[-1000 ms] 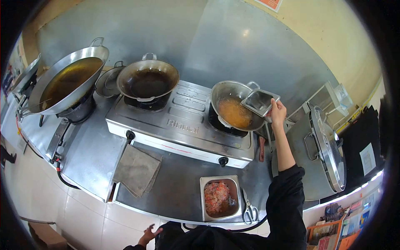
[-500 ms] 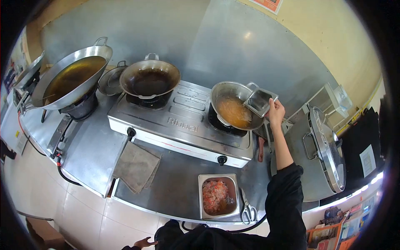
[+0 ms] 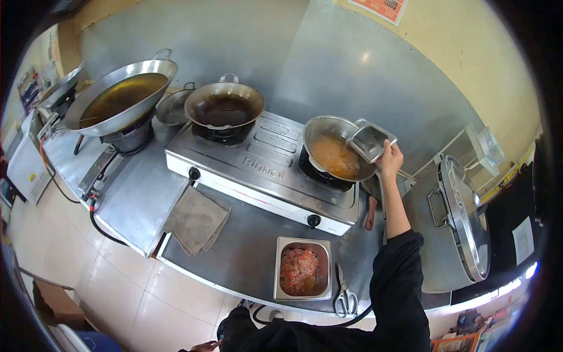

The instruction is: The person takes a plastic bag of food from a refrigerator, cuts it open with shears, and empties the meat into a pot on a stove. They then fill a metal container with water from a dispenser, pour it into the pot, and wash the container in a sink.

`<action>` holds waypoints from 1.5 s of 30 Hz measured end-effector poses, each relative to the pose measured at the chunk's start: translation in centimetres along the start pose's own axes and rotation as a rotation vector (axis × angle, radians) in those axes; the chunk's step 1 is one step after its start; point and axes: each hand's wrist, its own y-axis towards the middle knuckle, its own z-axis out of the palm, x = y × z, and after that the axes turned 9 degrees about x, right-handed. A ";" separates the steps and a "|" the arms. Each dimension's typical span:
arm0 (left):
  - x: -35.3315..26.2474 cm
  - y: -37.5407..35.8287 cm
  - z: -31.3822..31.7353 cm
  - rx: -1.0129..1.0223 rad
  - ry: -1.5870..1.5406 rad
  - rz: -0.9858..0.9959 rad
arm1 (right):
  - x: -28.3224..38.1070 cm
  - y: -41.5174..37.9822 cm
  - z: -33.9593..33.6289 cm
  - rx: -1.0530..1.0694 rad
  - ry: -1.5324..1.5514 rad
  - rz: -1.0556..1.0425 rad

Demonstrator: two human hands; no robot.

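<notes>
My right hand (image 3: pixel 389 159) is closed on the rim of a small rectangular steel food pan (image 3: pixel 370 141). The pan tilts over the right-hand wok (image 3: pixel 315 127), its lower edge just above the brownish liquid (image 3: pixel 335 155), where pale bits float. Inside, the pan looks nearly bare. My left hand (image 3: pixel 205 346) hangs low at the bottom edge, mostly cut off; the part that shows has loose fingers and nothing in them. On the counter before me stands a square steel container (image 3: pixel 278 267) of red and whitish chopped food (image 3: pixel 299 268).
The right wok sits on a two-burner gas stove (image 3: pixel 264 176); a darker wok (image 3: pixel 196 100) of oil is on its left burner. Farther left is a large wok (image 3: pixel 111 126) of oil. Scissors (image 3: pixel 345 296), folded cloths (image 3: pixel 199 218), a wooden handle (image 3: pixel 371 212) and a large lidded pot (image 3: pixel 419 246) surround the workspace.
The view has shifted slightly, moving the stove and woks within it. My right hand still holds the pan tilted over the wok. My left hand has slipped lower, mostly out of view.
</notes>
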 end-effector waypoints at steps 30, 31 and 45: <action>10.5 -12.4 52.0 -0.382 -0.748 0.071 | 23.3 -41.4 -9.5 1.338 1.200 0.540; 10.8 -13.0 54.4 -0.427 -0.789 0.083 | 24.7 -44.8 -10.0 1.426 1.205 0.576; 23.3 -13.1 82.4 -0.941 -1.914 0.184 | 35.0 -92.3 -23.4 2.383 0.896 0.959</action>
